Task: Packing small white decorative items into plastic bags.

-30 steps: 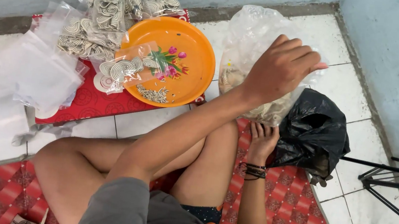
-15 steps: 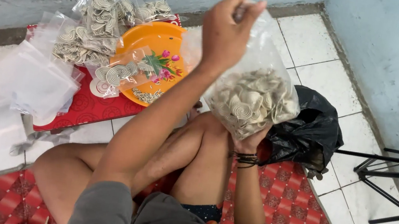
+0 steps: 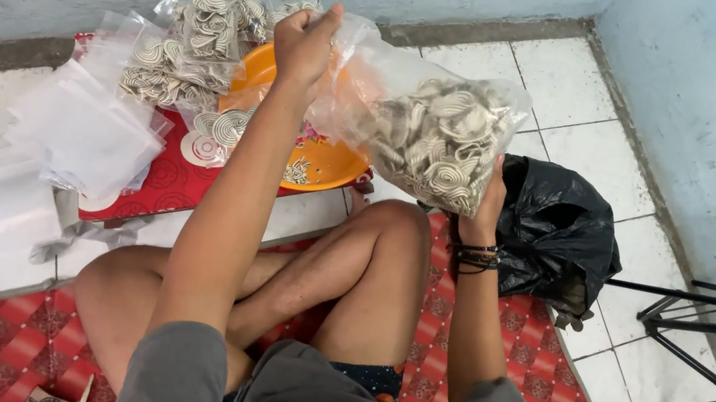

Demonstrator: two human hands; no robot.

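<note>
The right hand (image 3: pixel 489 200) cups the low, heavy end of a clear bag of pale spiral crackers (image 3: pixel 435 137) just above the knee; its fingers are hidden behind the bag. The bag slants up toward the left hand (image 3: pixel 305 42), whose fingers pinch its gathered mouth. Beyond lies an orange tray (image 3: pixel 330 165), with open tiled floor (image 3: pixel 567 81) past the bag.

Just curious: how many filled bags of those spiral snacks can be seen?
3: one bag in hand, held up by both hands; two filled bags by the wall. More may be hidden.
</note>
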